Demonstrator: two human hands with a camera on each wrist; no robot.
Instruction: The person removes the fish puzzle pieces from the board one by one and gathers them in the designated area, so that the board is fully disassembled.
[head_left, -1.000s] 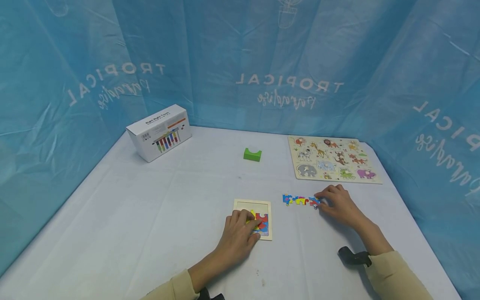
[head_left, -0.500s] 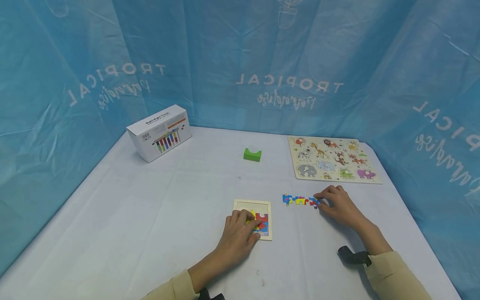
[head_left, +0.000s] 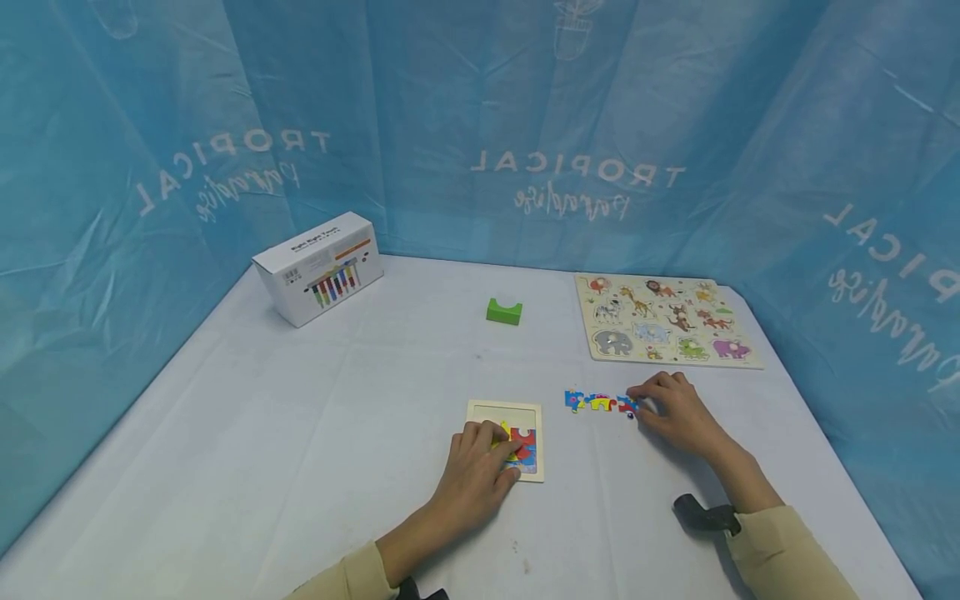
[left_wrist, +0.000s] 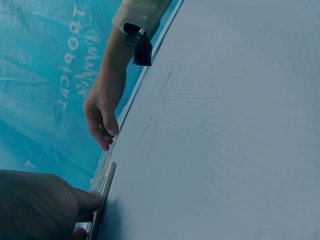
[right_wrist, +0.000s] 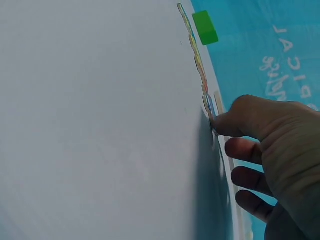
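Since the pieces (head_left: 601, 402) look light and stiff, edges suit gripping: right hand (head_left: 678, 417) pinches the rightmost, left hand (head_left: 474, 479) rests loosely on the tray (head_left: 517, 412).

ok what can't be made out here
Lower left of the frame: head view, behind the left hand.
Part of the red-blue piece: head view, behind the right hand.
Left sleeve: head view, cut off by the bottom edge.
Fine print on the box: head view, too small.
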